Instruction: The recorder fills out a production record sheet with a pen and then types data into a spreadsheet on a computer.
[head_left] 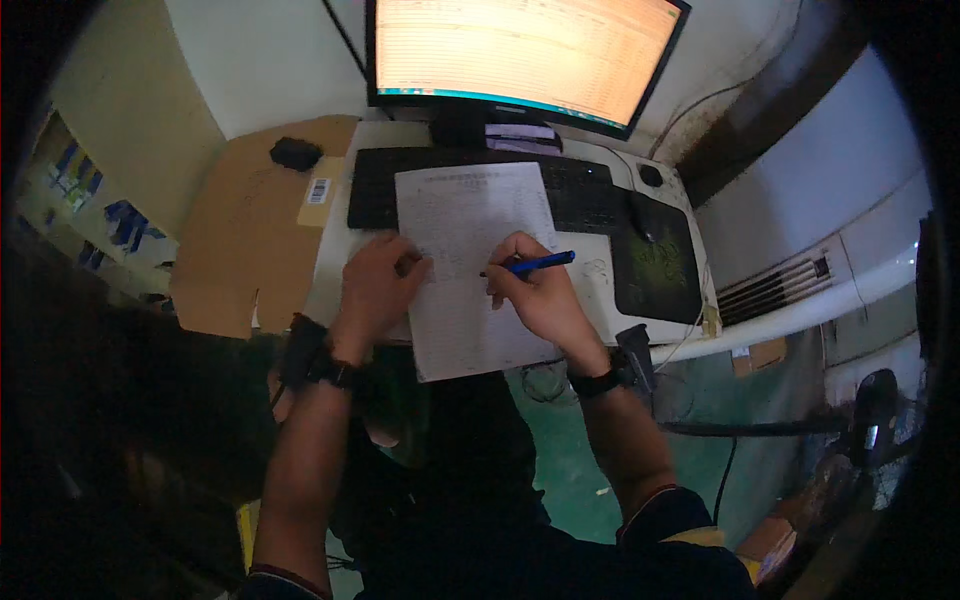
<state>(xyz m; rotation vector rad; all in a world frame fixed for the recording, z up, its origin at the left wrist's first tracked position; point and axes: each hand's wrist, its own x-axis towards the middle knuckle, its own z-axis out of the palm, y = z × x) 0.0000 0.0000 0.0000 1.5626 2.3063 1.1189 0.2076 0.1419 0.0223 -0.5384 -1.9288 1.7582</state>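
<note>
**Blue pen (548,262) held over a sheet (470,325) that overhangs the desk (597,255)**

The sheet's upper part lies across a black keyboard (373,190) and its lower edge juts past the desk front; that uneven backing could let the nib dent or pierce the paper, and a lifted left hand (378,285) could let the page skew. The right hand (545,300) grips the pen between thumb and fingers, the barrel slanting up to the right, the writing end just beyond the fingertips above the middle of the page; whether it touches cannot be told. The left hand's fingers, loosely curled, rest at the sheet's left edge; whether they pinch the paper is unclear.
</note>
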